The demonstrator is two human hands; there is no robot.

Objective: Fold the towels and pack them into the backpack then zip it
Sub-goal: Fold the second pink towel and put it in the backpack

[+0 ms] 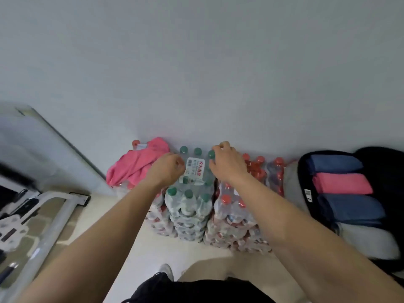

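Note:
A crumpled pink towel (pixel 140 164) lies on top of the bottle packs by the wall. My left hand (pixel 168 169) hovers just right of it, fingers curled into a fist with nothing visible in them. My right hand (pixel 227 164) reaches over the green-capped bottles (pixel 192 197), fingers loosely bent, fingertips near a cap. The black backpack (pixel 384 171) lies unzipped on the right. Inside it, folded towels sit in a row: blue (pixel 334 164), pink (pixel 343 183), blue (pixel 352 209) and white (pixel 367 241).
Shrink-wrapped packs of red-capped bottles (pixel 236 217) stand stacked on the pale floor against the grey wall. Grey fabric (pixel 293 186) lies between the bottles and the backpack. A white metal frame (pixel 56 217) and a slanted panel (pixel 43 145) stand at the left.

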